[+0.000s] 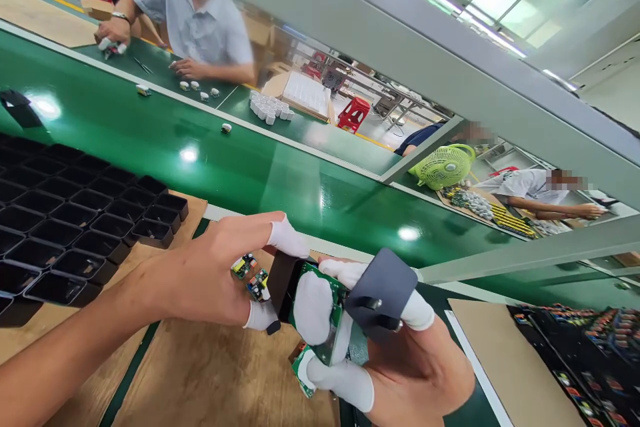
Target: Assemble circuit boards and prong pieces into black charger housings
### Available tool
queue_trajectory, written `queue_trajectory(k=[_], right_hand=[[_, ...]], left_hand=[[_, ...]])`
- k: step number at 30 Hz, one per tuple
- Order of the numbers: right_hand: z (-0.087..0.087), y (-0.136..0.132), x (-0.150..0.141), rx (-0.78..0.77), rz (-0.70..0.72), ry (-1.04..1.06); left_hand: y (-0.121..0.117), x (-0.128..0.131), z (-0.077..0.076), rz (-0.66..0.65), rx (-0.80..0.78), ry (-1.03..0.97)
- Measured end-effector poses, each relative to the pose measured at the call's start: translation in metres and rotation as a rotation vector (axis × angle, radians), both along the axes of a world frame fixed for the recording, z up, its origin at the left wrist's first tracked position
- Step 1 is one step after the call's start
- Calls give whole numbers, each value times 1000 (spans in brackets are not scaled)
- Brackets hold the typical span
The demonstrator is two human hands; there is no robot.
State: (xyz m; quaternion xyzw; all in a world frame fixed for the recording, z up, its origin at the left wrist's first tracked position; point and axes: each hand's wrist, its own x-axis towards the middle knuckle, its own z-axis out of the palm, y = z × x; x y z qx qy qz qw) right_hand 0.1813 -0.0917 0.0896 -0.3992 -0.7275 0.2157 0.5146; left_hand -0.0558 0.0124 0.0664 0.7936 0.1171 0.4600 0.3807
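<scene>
My left hand (220, 267), with white covers on thumb and finger, is closed on a black plastic case (286, 283). My right hand (405, 360), also in white finger covers, grips a green circuit board (333, 340) with a white pad (313, 308) on it. The board's left edge meets the case's open mouth; how deep it sits inside is hidden. A dark cover with two metal prongs (383, 290) stands at the board's right, against my right fingers. Small circuit boards (259, 285) lie behind the case, and another board (301, 370) shows below my right thumb.
Rows of black boxes (75, 213) fill the left on cardboard. A green belt (225, 167) crosses ahead, carrying a small white part (227, 128). At right lie many assembled boards (590, 360). A person (205, 33) works across the belt. A grey beam (350, 20) hangs overhead.
</scene>
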Motion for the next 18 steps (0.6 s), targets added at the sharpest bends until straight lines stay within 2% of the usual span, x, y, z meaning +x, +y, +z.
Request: queue_trajectory(k=[6, 12, 18], right_hand=[[1, 1, -9, -57, 49, 77], [7, 4, -10, -15, 52, -32], [8, 4, -9, -50, 24, -49]], left_hand=[[-1, 0, -2, -2, 1, -3], [1, -1, -6, 8, 33, -6], [0, 1, -5, 4, 35, -25]])
